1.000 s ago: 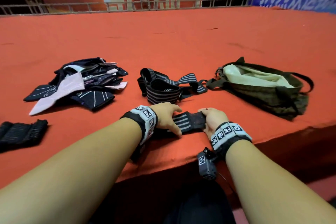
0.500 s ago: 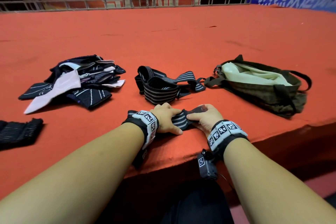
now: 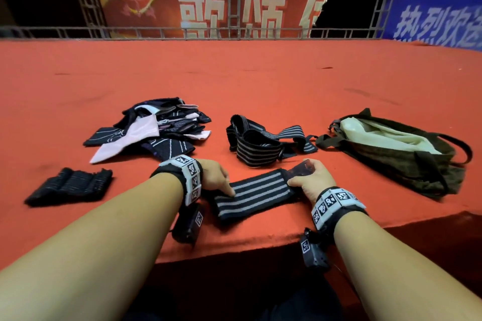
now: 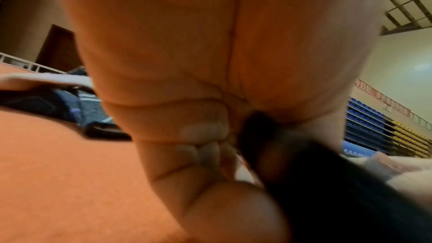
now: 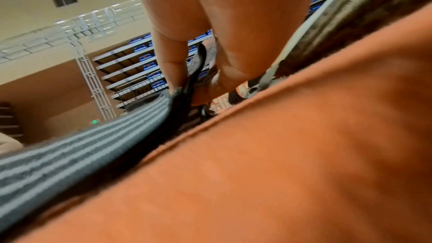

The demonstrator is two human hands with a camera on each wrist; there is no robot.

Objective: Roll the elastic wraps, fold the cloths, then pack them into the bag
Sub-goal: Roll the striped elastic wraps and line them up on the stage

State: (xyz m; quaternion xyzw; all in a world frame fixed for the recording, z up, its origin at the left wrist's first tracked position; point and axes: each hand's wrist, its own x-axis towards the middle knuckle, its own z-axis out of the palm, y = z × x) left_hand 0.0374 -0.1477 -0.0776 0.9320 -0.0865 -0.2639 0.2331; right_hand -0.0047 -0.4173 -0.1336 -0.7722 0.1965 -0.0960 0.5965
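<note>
A black elastic wrap with grey stripes [image 3: 254,194] lies stretched flat near the front edge of the red stage. My left hand [image 3: 217,177] holds its left end, fingers curled around the dark fabric [image 4: 268,147]. My right hand [image 3: 310,177] pinches the wrap's right end [image 5: 194,73] and lifts it off the carpet. A second striped wrap [image 3: 257,146] lies tangled behind them. A heap of dark and pink cloths [image 3: 154,130] sits at the left. The olive bag [image 3: 407,156] lies open at the right with a pale lining showing.
A rolled black wrap [image 3: 70,186] rests at the far left. The stage edge [image 3: 260,242] drops off just below my wrists. A metal truss railing [image 3: 234,31] and banners stand at the back. Bare red carpet [image 3: 260,81] stretches beyond the objects.
The wrap, bunched short between my hands before, is now drawn out long and flat. My hands have moved apart, the left going left and the right going right.
</note>
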